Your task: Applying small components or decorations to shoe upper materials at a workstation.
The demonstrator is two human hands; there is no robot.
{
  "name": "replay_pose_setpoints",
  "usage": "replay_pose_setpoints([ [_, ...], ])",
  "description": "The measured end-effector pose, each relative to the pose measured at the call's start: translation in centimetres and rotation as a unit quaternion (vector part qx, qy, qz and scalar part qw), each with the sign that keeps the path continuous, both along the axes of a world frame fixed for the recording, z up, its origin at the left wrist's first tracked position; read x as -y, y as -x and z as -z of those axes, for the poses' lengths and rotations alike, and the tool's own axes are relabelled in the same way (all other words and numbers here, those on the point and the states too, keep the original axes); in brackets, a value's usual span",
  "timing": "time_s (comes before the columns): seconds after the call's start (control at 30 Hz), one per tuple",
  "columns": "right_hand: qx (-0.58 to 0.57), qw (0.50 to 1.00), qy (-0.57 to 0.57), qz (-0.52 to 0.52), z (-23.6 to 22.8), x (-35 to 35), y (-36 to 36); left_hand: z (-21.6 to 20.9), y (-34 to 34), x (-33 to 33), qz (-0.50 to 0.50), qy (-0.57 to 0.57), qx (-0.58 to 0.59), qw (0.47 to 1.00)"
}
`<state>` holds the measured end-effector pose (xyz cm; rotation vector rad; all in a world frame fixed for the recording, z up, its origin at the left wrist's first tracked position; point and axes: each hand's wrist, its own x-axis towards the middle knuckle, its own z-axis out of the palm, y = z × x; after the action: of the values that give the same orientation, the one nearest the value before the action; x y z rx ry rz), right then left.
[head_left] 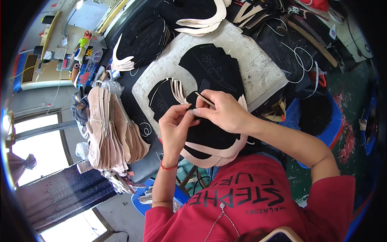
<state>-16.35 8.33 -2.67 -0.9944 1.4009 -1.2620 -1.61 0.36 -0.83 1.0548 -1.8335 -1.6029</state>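
Note:
Curved black fabric or leather pieces (211,66) with stitched flower outlines lie fanned in front of me, with pale edging along the near side (213,151). Over them my two hands meet fingertip to fingertip. My left hand (174,123) is closed in a pinch on a small dark edge of a black piece. My right hand (223,113) is closed too, its thumb and finger beside the left ones; a thin pale stick-like strip (205,99) with a dark tip lies in its grip. What sits exactly between the fingertips is hidden. Narrow cream strips (177,90) fan out just beyond my left hand.
The pale, worn slab (262,66) lies under the pieces on a black table. Tied stacks of beige pieces (105,129) stand at left. More black pieces (147,42) and cream curved parts (203,20) lie beyond. A hammer-like wooden handle (312,42) and a blue tub (334,119) are at right.

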Motion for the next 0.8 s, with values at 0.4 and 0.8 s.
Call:
replay_pose_setpoints([
  [0.4, -0.064, 0.984, 0.110, 0.122, -1.2, -0.4, -1.4, -0.9, -0.4, 0.2, 0.021, -0.046, -0.024, 0.998],
  [0.8, 0.014, 0.994, 0.098, 0.052, 0.1, 0.5, -1.2, 0.7, 0.0, -0.3, -0.014, 0.082, 0.012, 0.996],
])
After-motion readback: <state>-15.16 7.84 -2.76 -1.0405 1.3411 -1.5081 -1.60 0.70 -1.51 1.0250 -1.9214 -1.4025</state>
